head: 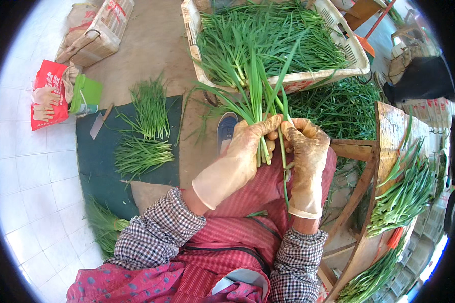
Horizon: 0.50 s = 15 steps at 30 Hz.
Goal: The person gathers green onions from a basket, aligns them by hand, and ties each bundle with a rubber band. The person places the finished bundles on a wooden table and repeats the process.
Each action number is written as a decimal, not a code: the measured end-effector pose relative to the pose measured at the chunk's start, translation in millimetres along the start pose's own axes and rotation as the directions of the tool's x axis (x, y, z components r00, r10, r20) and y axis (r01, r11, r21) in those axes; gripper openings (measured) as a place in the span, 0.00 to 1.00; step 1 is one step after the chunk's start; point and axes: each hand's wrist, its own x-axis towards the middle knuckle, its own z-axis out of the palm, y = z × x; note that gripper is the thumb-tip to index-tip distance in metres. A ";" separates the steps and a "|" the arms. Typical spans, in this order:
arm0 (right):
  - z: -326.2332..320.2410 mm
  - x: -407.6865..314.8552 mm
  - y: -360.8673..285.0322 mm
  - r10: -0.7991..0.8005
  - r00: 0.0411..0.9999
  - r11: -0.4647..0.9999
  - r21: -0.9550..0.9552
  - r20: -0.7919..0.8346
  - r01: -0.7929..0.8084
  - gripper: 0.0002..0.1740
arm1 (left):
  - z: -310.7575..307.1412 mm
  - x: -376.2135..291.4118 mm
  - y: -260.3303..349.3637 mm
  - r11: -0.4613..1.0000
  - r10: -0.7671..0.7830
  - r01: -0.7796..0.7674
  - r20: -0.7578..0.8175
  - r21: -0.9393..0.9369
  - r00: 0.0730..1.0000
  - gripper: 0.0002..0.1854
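My left hand (250,136), in a stained pale rubber glove, is closed around a small bunch of green garlic chives (256,102), with the pale stem ends pointing down towards my lap. Close beside it, my right hand (301,132), gloved the same way and stained brown, pinches a chive stem (282,144) between thumb and finger; a long leaf hangs below it. Both hands are over my knees, just in front of a white plastic crate (318,77) heaped with loose chives (265,41).
Chive bundles (148,113) and a cleaver (96,126) lie on a dark green mat (98,163) at left, near a green bucket (85,92) and red bag (50,94). At right, a wooden bench (386,128) bears more chives (402,193); loose leaves (337,106) lie beneath the crate.
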 end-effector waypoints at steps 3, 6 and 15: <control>1.5 -1.6 0.8 0.034 0.999 0.994 0.109 -0.013 -0.033 0.04 | -2.1 3.6 0.2 1.000 0.008 -0.008 -0.002 -0.028 1.000 0.12; 2.4 -3.7 2.2 0.049 0.999 0.986 0.160 0.008 -0.050 0.04 | -4.5 4.8 -1.4 0.998 0.022 -0.022 -0.001 -0.053 1.000 0.13; 1.9 -1.9 4.8 0.067 0.995 0.923 0.373 0.073 -0.090 0.05 | -5.6 13.6 -0.2 0.983 0.086 -0.083 0.012 -0.165 0.996 0.10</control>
